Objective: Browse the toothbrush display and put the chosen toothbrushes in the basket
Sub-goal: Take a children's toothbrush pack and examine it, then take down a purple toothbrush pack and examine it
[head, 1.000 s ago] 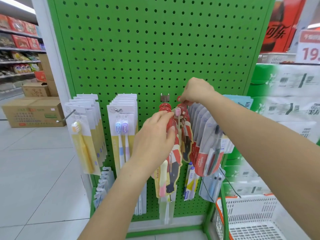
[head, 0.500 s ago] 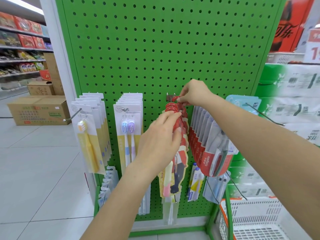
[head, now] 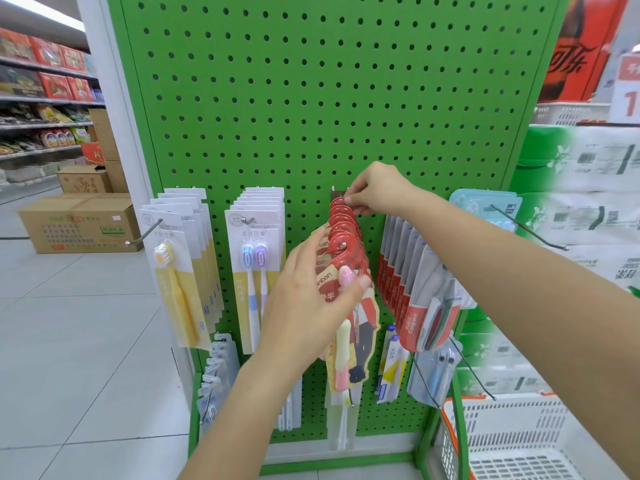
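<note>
A green pegboard display (head: 311, 98) carries hanging toothbrush packs. On the middle hook hang several red cartoon-print packs (head: 360, 327). My left hand (head: 311, 299) grips the front packs, thumb over a pink brush head. At the back of the same hook, my right hand (head: 375, 194) pinches the top tabs of the rear red packs. Yellow packs (head: 180, 289) and blue-purple twin packs (head: 254, 271) hang to the left, red Colgate packs (head: 412, 296) to the right. A white basket with an orange rim (head: 512, 441) sits at the lower right.
Bare metal hooks (head: 530, 228) stick out toward me at the right of the board, one above the basket. Smaller packs hang on a lower row (head: 218, 372). Cardboard boxes (head: 79, 223) sit on the tiled floor at left. Stacked white and green goods (head: 595, 188) stand right.
The view has come closer to the board. My right hand has slid back along the hook to the rear red packs. My left hand keeps its grip on the front packs.
</note>
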`<state>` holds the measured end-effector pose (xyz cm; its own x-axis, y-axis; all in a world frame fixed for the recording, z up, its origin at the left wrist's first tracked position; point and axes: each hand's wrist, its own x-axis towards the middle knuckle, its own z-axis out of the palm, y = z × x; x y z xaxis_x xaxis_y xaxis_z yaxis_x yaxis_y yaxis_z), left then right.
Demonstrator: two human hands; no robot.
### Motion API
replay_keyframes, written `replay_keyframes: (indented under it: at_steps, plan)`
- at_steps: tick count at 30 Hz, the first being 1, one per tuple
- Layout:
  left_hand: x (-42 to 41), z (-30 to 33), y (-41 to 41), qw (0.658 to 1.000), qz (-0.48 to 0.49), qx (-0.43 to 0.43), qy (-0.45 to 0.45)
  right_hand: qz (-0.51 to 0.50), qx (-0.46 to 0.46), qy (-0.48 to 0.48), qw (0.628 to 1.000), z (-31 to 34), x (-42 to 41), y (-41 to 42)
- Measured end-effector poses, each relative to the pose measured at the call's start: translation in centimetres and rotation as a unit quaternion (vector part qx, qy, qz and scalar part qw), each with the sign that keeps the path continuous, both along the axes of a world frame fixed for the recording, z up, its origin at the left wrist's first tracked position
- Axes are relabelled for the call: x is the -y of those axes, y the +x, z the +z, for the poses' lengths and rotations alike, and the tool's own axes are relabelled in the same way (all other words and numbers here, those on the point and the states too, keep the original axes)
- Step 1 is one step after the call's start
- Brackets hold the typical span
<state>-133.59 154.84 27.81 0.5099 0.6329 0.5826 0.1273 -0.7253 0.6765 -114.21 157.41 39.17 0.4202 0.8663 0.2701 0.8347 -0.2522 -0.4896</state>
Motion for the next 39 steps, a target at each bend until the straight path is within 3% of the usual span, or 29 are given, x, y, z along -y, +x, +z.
replay_keyframes:
  at_steps: [4,12,24,30,32,35,37,39]
  plan:
    - [0.5,-1.1,0.6,0.999,0.024,-0.007,0.028,-0.005,0.03,-0.002,1.0,0.3,1.1,-0.4]
    - [0.4,-1.7,3.1,0.995,0.083,-0.016,0.054,-0.018,0.036,0.147,0.988,0.8,3.9,-1.8]
    - [-1.3,-0.9,4.5,0.996,0.077,-0.02,0.045,0.002,-0.037,0.156,0.987,0.7,6.1,-2.1]
    - [-1.0,-1.3,1.5,0.997,0.068,-0.008,0.048,0.059,-0.068,0.186,0.978,0.4,6.1,-5.0]
    - [-1.3,-1.5,0.0,0.994,0.088,0.028,0.066,0.084,-0.057,0.171,0.98,-0.1,5.5,-6.6]
    - [-1.3,-1.4,-2.1,0.973,0.131,0.177,0.075,0.112,-0.043,0.161,0.98,-1.1,4.3,-8.6]
    - [-1.7,-0.9,-3.1,0.947,0.167,0.272,0.037,0.115,-0.041,0.156,0.98,-1.7,3.4,-9.5]
    - [-2.7,-0.2,-3.9,0.939,0.188,0.287,-0.026,0.116,-0.046,0.149,0.981,-2.3,2.7,-10.1]
